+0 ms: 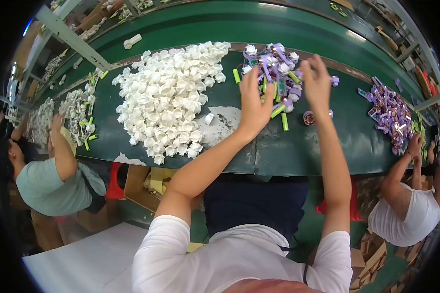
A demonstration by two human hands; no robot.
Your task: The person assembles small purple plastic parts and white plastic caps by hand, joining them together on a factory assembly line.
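My left hand (253, 100) reaches over the green table (298, 146) into a small heap of purple and white parts with green cylinders (275, 68); its fingers curl at the heap's near edge, and I cannot tell whether they hold a piece. My right hand (316, 80) hovers at the heap's right side with fingers spread and nothing in it. A loose green cylinder (284, 122) and a small round copper-coloured part (309, 117) lie just below my hands.
A big pile of white plastic caps (168, 97) fills the table to my left. A person in a green shirt (54, 183) works at the left, another in white (408, 215) at the right beside a purple parts heap (388, 110). Cardboard boxes (142, 188) sit under the table.
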